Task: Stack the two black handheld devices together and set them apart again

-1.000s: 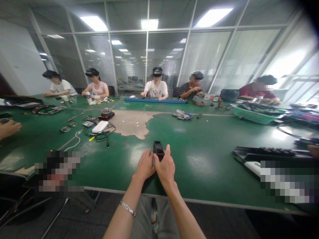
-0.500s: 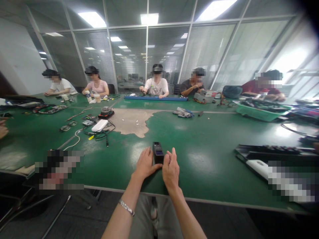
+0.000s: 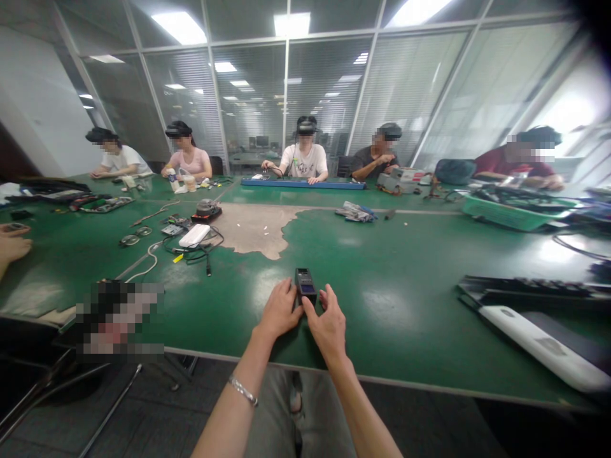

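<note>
A small black box-shaped device [image 3: 305, 284] with a dark bluish screen rests on the green table in front of me. My left hand [image 3: 280, 310] is against its left side, fingers along the edge and thumb near the close end, steadying it. My right hand [image 3: 327, 321] is at the right, its thumb touching or very near the device's close corner. The other right fingers are curved and spread, with a gap between them and the device. The device's underside and lower sides are hidden.
A white power bank [image 3: 195, 236] with black cables lies ahead to the left, near eyeglasses [image 3: 135, 236]. Gloves [image 3: 356, 212] lie farther off. At right are a long black-and-white casing [image 3: 539, 340] and a green basket [image 3: 520, 215]. Several people sit across the table.
My right thumb has moved in to the device's near corner, and the right fingers have spread. My left thumb has drawn back a little. The view has shifted slightly.
</note>
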Tool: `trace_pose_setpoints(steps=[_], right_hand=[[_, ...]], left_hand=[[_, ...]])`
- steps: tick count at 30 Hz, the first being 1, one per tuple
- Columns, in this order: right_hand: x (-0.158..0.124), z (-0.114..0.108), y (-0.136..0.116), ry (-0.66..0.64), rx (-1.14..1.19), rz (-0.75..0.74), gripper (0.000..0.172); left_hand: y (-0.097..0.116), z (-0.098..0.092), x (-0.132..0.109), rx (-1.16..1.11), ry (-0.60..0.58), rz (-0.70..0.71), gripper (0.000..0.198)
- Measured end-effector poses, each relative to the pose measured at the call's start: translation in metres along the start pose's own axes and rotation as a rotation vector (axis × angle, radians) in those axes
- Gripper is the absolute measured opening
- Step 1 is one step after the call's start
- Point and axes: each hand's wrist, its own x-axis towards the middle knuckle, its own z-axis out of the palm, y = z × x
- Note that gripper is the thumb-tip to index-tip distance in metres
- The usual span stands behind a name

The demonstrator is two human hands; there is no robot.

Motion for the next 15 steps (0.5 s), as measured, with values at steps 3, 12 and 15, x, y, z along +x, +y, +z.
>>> trace_pose_setpoints(steps=[3,12,15], right_hand=[[0.000,0.003,0.001,0.000,-0.068,-0.035,0.086],[0.002,0.006,-0.015,-0.054,-0.239,-0.067,0.090],[0.004,0.007,-0.019,-0.055,-0.280,-0.063,0.088]], left_hand=[[-0.001,0.001,0.000,-0.003,-0.003,0.012,0.044],[-0.004,0.005,0.001,-0.002,-0.018,-0.016,0.047],[-0.004,0.006,0.001,-0.015,-0.013,-0.017,0.046]])
